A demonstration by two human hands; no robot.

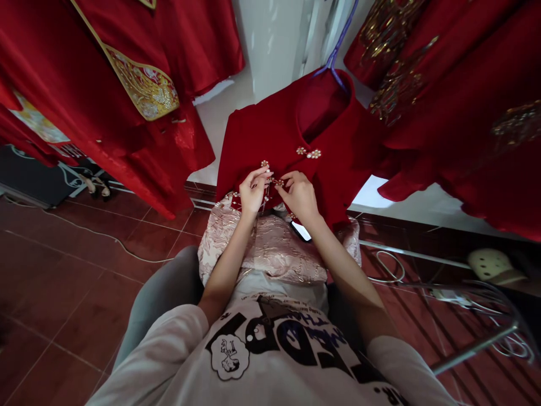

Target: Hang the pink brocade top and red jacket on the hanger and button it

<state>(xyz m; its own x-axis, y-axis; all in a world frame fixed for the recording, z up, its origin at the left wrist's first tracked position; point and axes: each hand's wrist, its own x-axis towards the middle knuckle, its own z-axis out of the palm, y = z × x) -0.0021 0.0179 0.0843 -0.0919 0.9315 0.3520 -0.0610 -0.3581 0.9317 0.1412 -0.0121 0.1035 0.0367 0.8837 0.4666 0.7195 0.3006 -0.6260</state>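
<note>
A red velvet jacket (270, 129) hangs in front of me from a purple hanger (333, 59), its lower part over my lap. Near its neckline sits a flower-shaped pearl clasp (313, 154). My left hand (252, 193) is closed at the jacket's front opening, fingertips pinched on a beaded trim with dangling strands. Just above those fingers shows a gold-and-pearl flower (265, 163). Opposite it, my right hand (302, 196) pinches a flower-shaped clasp (279, 182) between thumb and fingers. Pink brocade fabric (270, 248) covers my lap, and a phone (301, 231) with a lit screen lies under my right wrist.
Red embroidered garments (143, 84) hang on the left, and more red garments (448, 113) hang on the right. A metal rack (477, 349), white cables (389, 268) and a cream clog (490, 264) are at right. Heeled shoes (95, 186) stand on the tiled floor (63, 270).
</note>
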